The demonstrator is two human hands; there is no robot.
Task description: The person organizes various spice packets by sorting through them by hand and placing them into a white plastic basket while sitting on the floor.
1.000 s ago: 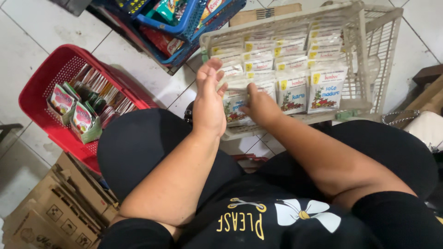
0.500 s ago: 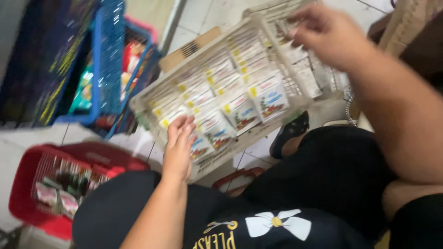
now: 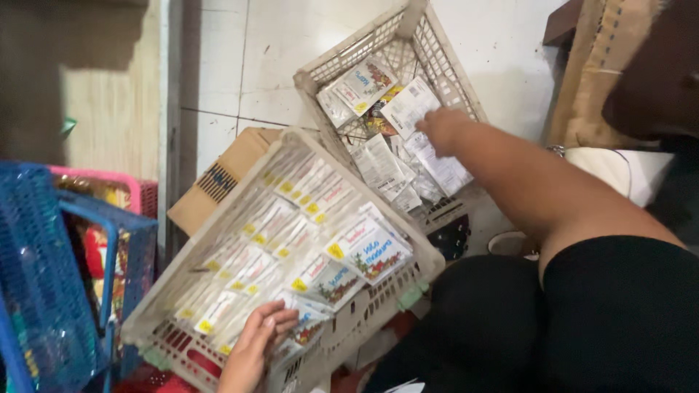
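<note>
Hands (image 3: 255,348) (image 3: 440,129) touching sachets (image 3: 313,240) in 2 crates (image 3: 182,306) (beige).

White tiled floor (image 3: 218,65) carries: far beige crate (image 3: 426,44), cardboard box (image 3: 218,182) just beside it, blue basket (image 3: 44,291) and pink basket (image 3: 109,182) at the left.

Bare forearms, black clothing over the lap, no sleeves visible.
</note>
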